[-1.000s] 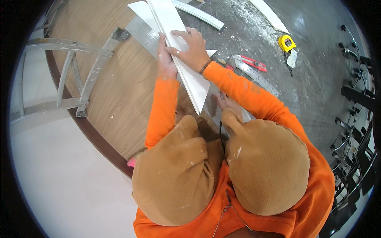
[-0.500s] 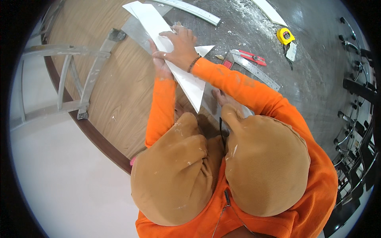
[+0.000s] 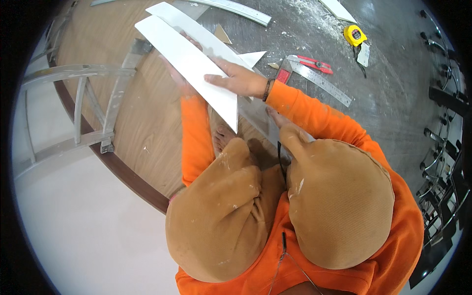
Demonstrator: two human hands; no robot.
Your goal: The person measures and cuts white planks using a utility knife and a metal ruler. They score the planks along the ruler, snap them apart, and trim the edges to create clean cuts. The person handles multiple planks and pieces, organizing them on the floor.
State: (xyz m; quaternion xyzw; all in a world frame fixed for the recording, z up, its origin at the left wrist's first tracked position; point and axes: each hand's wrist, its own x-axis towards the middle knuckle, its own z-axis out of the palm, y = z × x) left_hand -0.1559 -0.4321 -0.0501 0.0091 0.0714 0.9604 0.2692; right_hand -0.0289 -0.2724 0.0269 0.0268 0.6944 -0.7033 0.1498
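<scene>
A long white board strip (image 3: 189,71), cut slanted at its near end, is raised over the floor in both my hands. My left hand (image 3: 178,73) is under its left edge, mostly hidden, with fingertips showing past the far edge. My right hand (image 3: 243,81) grips the right edge, thumb on top and fingers at the side. Beneath lies a second white strip (image 3: 196,37), partly covered by the first. A white triangular offcut (image 3: 253,58) and a small tan triangular piece (image 3: 222,34) are beside it.
Right of my hands lie a red utility knife (image 3: 314,64), a steel try square (image 3: 319,84) with red on its handle, and a yellow tape measure (image 3: 354,35). A metal straightedge (image 3: 236,11) is at the back. A ladder (image 3: 78,71) stands left; chairs (image 3: 432,132) line the right.
The upper strip has come away from the one under it, shifting left and up. My right hand has slid down to its right edge; my left hand has moved left with it.
</scene>
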